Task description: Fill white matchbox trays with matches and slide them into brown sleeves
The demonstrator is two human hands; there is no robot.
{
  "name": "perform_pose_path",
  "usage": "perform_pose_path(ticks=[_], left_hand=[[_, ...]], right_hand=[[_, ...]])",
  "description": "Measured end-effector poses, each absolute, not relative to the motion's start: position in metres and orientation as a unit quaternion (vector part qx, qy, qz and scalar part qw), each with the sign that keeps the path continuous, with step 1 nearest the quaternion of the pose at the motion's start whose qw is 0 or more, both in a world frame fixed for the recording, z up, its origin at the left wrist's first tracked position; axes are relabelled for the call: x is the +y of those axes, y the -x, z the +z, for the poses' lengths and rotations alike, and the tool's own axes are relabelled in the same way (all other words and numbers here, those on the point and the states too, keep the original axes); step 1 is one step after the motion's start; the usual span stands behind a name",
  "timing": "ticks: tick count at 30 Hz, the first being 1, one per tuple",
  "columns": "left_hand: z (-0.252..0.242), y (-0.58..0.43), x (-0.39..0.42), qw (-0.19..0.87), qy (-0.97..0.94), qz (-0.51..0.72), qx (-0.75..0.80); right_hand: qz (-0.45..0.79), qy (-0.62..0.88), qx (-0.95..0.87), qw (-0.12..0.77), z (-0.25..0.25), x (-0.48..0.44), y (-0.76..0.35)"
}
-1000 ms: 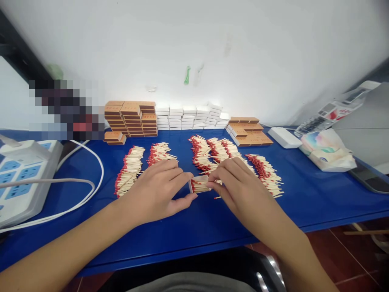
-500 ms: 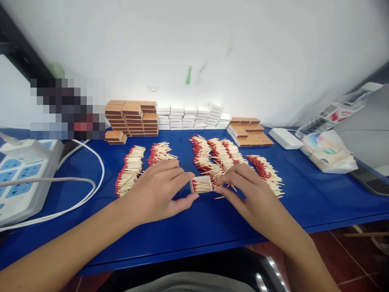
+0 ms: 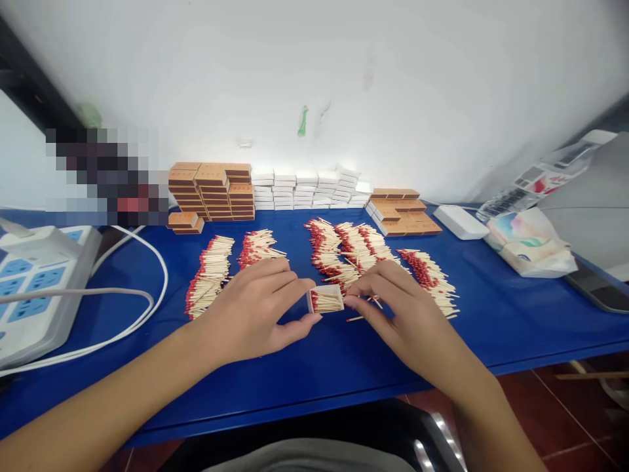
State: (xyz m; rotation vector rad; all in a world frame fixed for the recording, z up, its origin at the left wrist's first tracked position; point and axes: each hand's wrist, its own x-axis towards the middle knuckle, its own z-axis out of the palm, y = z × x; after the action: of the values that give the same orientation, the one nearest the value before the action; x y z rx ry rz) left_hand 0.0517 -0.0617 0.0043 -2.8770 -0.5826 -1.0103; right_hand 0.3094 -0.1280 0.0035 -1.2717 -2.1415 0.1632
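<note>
A small white matchbox tray (image 3: pixel 335 289) with red-headed matches (image 3: pixel 325 301) lying in it is held just over the blue table. My left hand (image 3: pixel 260 305) is closed on the tray's left end between thumb and forefinger. At the right end, my right hand (image 3: pixel 393 301) has its thumb and fingers pinched together against the tray's edge. A loose match (image 3: pixel 354 318) lies under the right fingers, and a few more stick out behind them. Beyond the hands are several heaps of matches, among them a left heap (image 3: pixel 211 272) and a right heap (image 3: pixel 430 282).
Brown matchboxes (image 3: pixel 211 190) are stacked at the back left, with more brown boxes (image 3: pixel 405 216) at the back right. White trays (image 3: pixel 304 190) stand between them. A power strip (image 3: pixel 44 288) with cables is at left; a tissue pack (image 3: pixel 531 242) and white block (image 3: pixel 460 223) at right.
The right fingertips have shifted slightly at the tray's right end, and a red match head seen there is now hidden. The left hand and tray have stayed put.
</note>
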Motion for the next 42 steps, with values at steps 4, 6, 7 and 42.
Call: perform_pose_path(ticks=[4,6,7,42], left_hand=[[0.005,-0.05,-0.06,0.034,0.92,-0.321,-0.221],[0.005,-0.049,-0.06,0.039,0.92,-0.317,-0.227],[0.005,-0.049,-0.06,0.039,0.92,-0.316,-0.227],[0.004,-0.05,-0.059,0.033,0.925,-0.313,-0.215]], right_hand=[[0.058,0.484,-0.821,0.296,-0.002,-0.13,-0.328],[0.056,0.483,-0.831,0.27,-0.007,-0.132,-0.337],[0.053,0.488,-0.831,0.261,-0.009,-0.133,-0.34],[-0.059,0.489,-0.856,0.157,-0.017,-0.118,-0.332]])
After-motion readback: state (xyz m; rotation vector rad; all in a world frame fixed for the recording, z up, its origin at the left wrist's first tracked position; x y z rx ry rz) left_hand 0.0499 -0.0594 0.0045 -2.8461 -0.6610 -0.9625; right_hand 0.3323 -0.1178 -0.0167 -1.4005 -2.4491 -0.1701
